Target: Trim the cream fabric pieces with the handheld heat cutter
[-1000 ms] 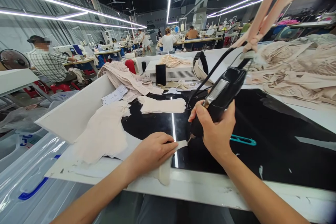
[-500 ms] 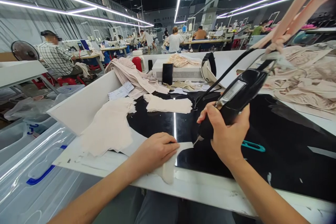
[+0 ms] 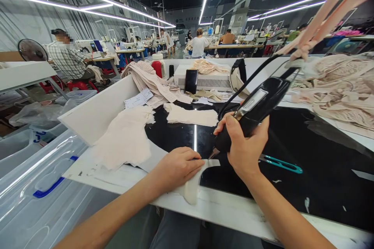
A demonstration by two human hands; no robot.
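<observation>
- Head view: my left hand (image 3: 178, 166) is near the table's (image 3: 292, 136) front edge, laid over a pale cloth piece (image 3: 193, 187); fingers pressed together; thumb hidden, can't tell whether it pinches.
- The cloth piece shows past that hand in two places; a narrow strip (image 3: 214, 162) runs right over black tabletop, a rounded end comes down onto the white front edge.
- My right hand (image 3: 248, 144) is wrapped round a black corded tool (image 3: 261, 99); fingers closed on it, thumb up along its body; tool tilted, upper end leaning right.
- Metal tip (image 3: 214, 153) points down at the strip, just beside my left fingertips; looks touching, too small to be sure.
- Pink straps (image 3: 321, 19) are knotted by the tool's upper end.
- Teal snips (image 3: 283, 164) lie just right of my right hand; small scraps (image 3: 306, 204) nearer the front edge.
- Big pale stack (image 3: 125, 136) at the table's left edge; smaller stack (image 3: 193, 116) mid-table.
- Toward the far edge: phone (image 3: 191, 81) upright before a vented white box (image 3: 214, 82); cloth heap (image 3: 344, 89) at the far right corner.
</observation>
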